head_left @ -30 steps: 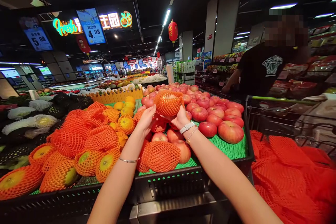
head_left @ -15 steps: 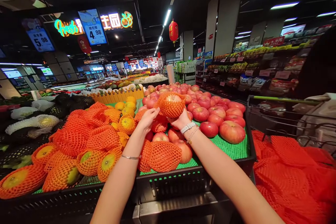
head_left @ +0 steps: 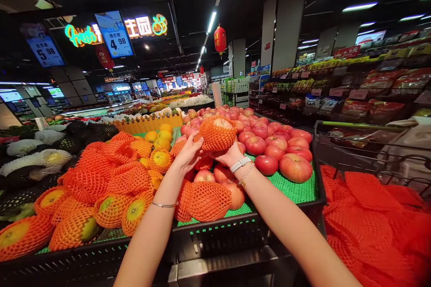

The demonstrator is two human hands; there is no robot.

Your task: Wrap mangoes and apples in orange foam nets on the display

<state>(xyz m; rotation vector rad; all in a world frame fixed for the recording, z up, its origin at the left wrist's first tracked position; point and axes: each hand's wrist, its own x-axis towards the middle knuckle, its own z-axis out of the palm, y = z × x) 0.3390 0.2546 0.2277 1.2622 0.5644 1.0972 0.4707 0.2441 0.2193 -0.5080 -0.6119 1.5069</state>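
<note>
An apple in an orange foam net sleeve [head_left: 218, 134] is held up over the fruit display, its pale top showing through the net's opening. My right hand [head_left: 229, 154], with a white band at the wrist, is closed around its underside and right side. My left hand [head_left: 190, 154] has its fingertips pinched at the sleeve's left edge. Below both hands lie bare red apples [head_left: 233, 193] and another orange net sleeve [head_left: 208, 201], near the front of the green-lined black crate [head_left: 218, 228].
Oranges in net sleeves [head_left: 136, 210] fill the left side of the display, with dark netted fruit [head_left: 54, 157] farther left. More bare apples [head_left: 276, 143] are piled to the right. A cart [head_left: 357, 124] and a heap of red foam nets [head_left: 367, 219] stand at the right.
My left hand has come in against the left side of the sleeve. The netted apple stays in my right hand and is tilted slightly differently. The view has shifted slightly.
</note>
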